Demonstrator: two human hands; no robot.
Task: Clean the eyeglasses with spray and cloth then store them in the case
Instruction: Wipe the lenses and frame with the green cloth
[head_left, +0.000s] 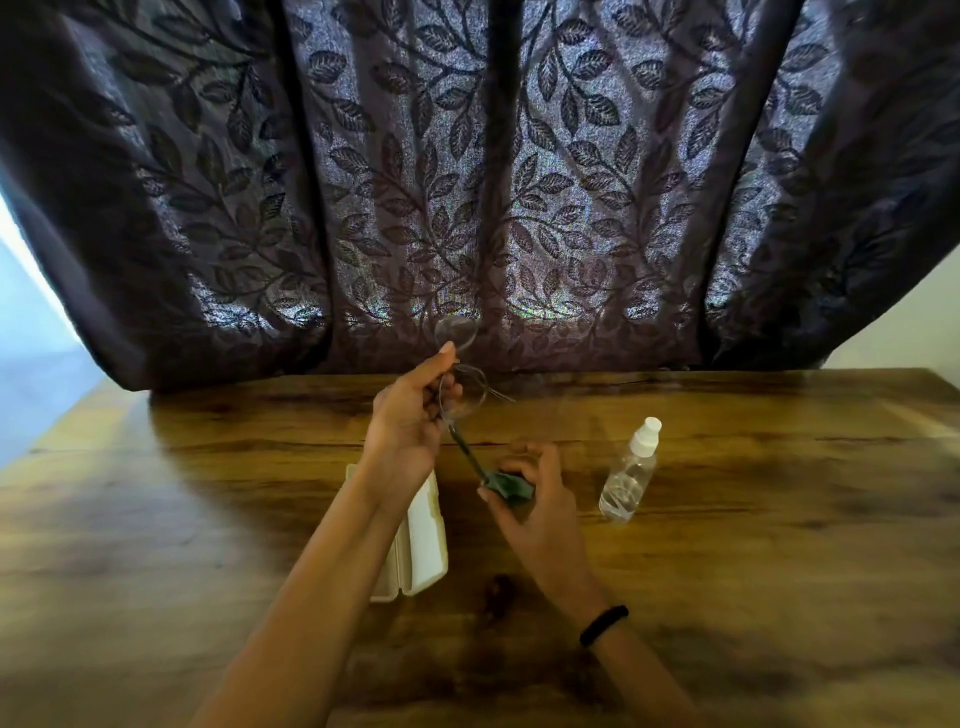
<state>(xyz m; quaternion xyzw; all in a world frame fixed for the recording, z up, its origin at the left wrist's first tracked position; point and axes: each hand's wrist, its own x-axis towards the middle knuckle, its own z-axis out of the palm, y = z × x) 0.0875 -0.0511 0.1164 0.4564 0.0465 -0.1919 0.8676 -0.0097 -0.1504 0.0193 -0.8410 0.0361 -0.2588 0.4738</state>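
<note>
My left hand (410, 415) holds the thin-framed eyeglasses (457, 338) up above the table, fingers curled around the frame near the bridge, one lens above the thumb. One temple arm slants down toward my right hand (535, 499). That hand pinches a small dark green cloth (511, 486) around the tip of the temple arm. The white glasses case (423, 545) lies on the table beneath my left forearm, partly hidden. A clear spray bottle (631, 473) with a white cap stands to the right of my right hand.
The wooden table (208, 519) stretches to both sides. A dark leaf-patterned curtain (467, 182) hangs right behind its far edge. A black band sits on my right wrist (602, 626).
</note>
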